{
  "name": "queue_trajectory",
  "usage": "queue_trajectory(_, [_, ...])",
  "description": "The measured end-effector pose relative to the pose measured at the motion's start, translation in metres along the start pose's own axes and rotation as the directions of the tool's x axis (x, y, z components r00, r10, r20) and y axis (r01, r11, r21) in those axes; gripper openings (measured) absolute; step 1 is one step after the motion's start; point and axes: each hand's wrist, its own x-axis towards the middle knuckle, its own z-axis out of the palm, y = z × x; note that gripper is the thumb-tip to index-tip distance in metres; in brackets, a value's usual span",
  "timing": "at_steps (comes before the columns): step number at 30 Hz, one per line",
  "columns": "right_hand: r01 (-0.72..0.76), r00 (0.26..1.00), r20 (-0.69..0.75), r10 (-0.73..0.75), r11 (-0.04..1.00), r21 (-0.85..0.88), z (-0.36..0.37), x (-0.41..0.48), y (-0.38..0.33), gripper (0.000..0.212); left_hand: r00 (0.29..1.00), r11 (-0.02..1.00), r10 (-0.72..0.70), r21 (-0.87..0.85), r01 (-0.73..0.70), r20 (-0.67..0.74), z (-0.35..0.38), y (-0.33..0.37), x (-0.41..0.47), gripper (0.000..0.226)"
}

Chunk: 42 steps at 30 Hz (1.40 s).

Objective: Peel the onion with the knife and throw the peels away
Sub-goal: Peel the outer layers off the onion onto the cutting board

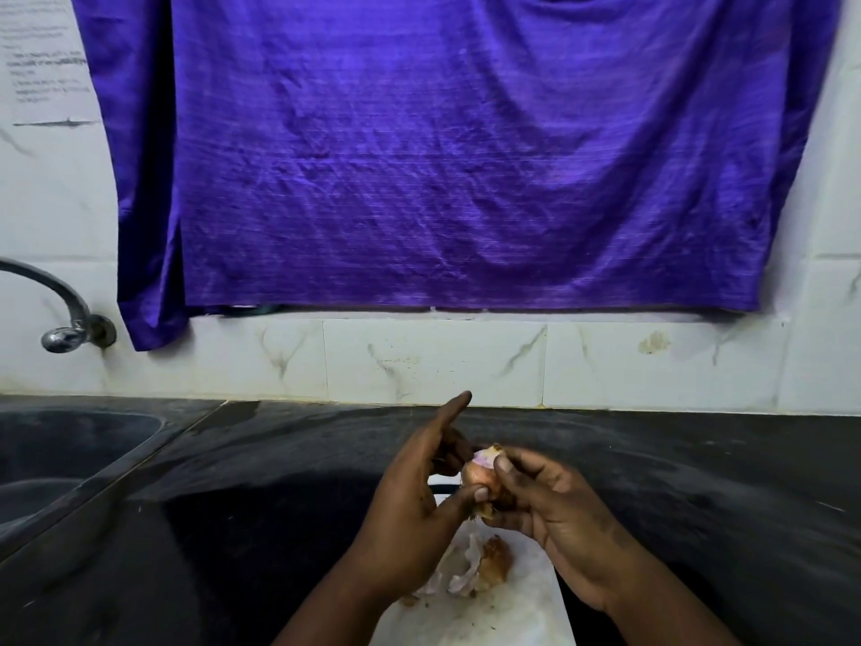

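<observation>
Item: onion (480,477), lower centre of the frame. Small, light, firm; likely brittle papery skin, slippery beneath. Left hand (419,496) pinches its sides; right hand (550,501) pinches its top.

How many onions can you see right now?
1. The onion is gripped between the left hand and right hand above the white board, where loose peels lie. The hands may hide others.

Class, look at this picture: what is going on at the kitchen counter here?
A person holds a partly peeled onion in both hands above a white cutting board. The left hand presses it with the thumb, the right hand curls round its other side. Loose peels lie on the board, not yet thrown away. No knife plainly shows.
</observation>
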Motion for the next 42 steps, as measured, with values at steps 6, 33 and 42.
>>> queue_trajectory(6, [0.017,1.0,-0.02,-0.019,0.996,-0.085,0.0008,-0.0009,-0.0022,0.032,0.996,0.999,-0.019,-0.032,0.022,0.092,-0.0015,-0.0007,0.0003,0.092])
queue_trajectory(33, [0.148,0.987,-0.056,-0.151,0.988,-0.046,0.0052,0.0024,0.0036,0.027,0.998,0.999,0.027,-0.025,-0.029,-0.059,0.0028,0.004,-0.0014,0.086])
queue_trajectory(42, [0.073,0.996,-0.044,-0.073,0.997,0.005,0.0024,0.0038,0.0055,0.034,0.995,0.987,-0.062,-0.155,0.049,-0.078,-0.0004,0.0036,0.0007,0.087])
